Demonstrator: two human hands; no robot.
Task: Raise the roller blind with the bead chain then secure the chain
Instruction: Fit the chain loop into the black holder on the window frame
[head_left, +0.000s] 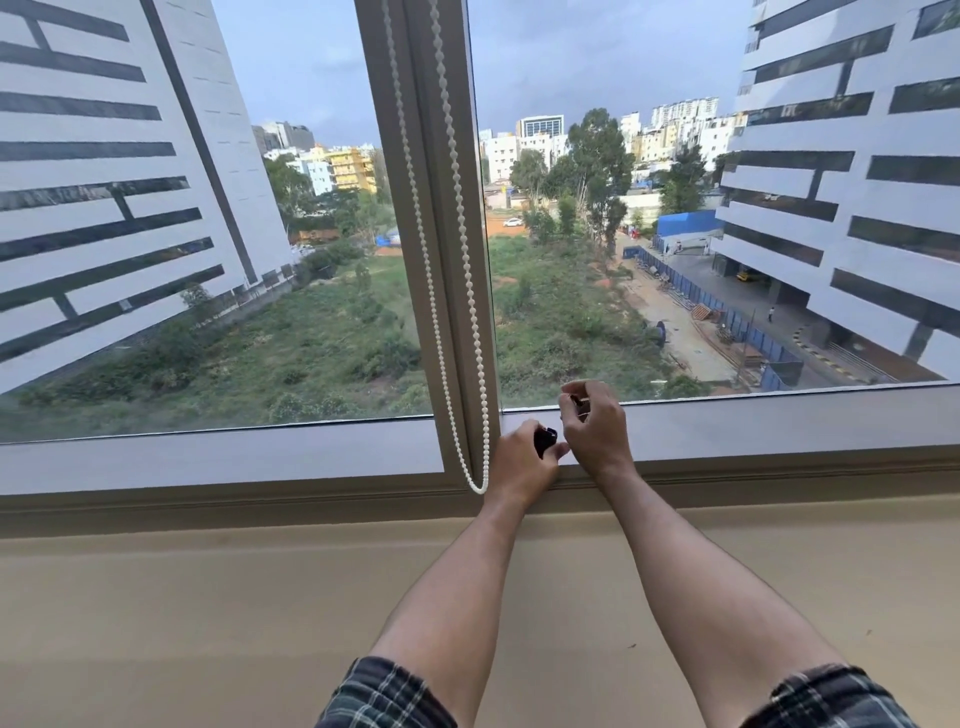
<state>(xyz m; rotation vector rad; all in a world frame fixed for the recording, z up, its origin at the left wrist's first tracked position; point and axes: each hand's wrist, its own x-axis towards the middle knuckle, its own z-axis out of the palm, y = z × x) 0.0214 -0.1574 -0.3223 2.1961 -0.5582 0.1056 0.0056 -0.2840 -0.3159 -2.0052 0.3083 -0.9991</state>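
A white bead chain (457, 291) hangs in a long loop down the window's centre post (415, 156), its bottom bend just above the sill. No blind fabric shows in the window. My left hand (522, 460) sits just right of the loop's bottom and grips a small black object (545, 440). My right hand (595, 423) is beside it, fingers curled and pinching another small dark piece near the top of the fist. Neither hand touches the chain.
The lower window frame (223, 460) runs across the view, with a wide beige sill (208, 597) below it. Large glass panes (675, 234) flank the post, showing buildings and green ground outside. My plaid sleeves (384, 696) are at the bottom edge.
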